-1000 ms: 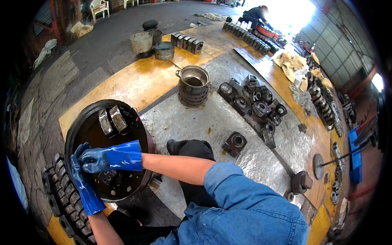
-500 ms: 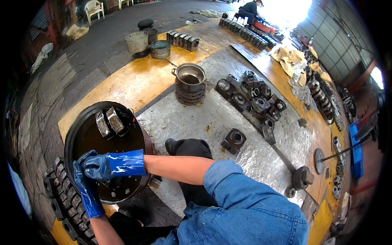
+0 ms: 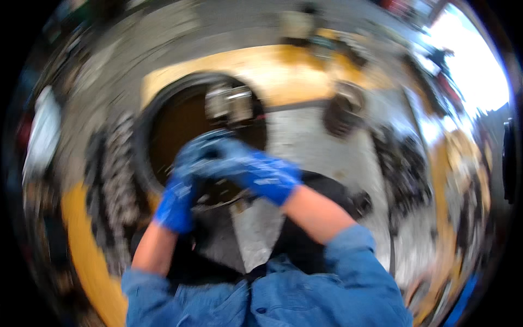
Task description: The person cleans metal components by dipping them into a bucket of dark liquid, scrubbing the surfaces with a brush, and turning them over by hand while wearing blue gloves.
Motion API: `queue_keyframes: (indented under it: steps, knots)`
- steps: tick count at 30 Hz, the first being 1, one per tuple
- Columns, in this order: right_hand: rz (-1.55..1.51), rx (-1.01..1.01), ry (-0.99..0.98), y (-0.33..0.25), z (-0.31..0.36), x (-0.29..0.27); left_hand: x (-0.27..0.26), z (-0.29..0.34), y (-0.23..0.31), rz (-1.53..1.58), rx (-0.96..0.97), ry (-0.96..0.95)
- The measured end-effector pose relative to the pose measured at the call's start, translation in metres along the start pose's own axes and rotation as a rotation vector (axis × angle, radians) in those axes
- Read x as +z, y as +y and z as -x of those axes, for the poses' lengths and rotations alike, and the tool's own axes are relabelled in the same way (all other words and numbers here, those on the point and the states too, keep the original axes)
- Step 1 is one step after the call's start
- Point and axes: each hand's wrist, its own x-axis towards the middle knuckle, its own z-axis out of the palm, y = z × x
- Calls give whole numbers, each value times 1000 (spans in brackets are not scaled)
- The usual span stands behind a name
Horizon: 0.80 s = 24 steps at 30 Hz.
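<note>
Both of my hands wear long blue rubber gloves and come together over the near part of a round dark drum. My left hand is on the near left side of the opening. Against it, or almost so, is my right hand, its fingers bent toward the left ones. Motion smears the fingers, and I cannot make out whether anything is between them. Brown liquid fills the drum. Two shiny metal blocks sit side by side at its far right rim.
Rows of dark metal parts line the floor left of the drum. To the right, a metal pot tops a dark stack on a grey metal sheet. Beyond are a heap of metal parts and a single block. Yellowish boards lie behind.
The view has swung left, so the drum appears farther right and higher. My hands have moved from the drum's left rim to over its near part, and the right arm no longer reaches across.
</note>
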Motion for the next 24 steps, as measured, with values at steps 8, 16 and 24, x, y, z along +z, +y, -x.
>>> queue_keyframes:
  steps: [8, 16, 24]
  knots:
    - [-196, 183, 238, 72, 9, -39, 25, 2, -22, 141, 220, -161]
    - [-139, -6, 587, 37, -1, -84, -102, -37, 5, 225, 128, 216]
    - [281, 250, 472, 68, -16, -89, -143, -8, 20, -18, 137, 404]
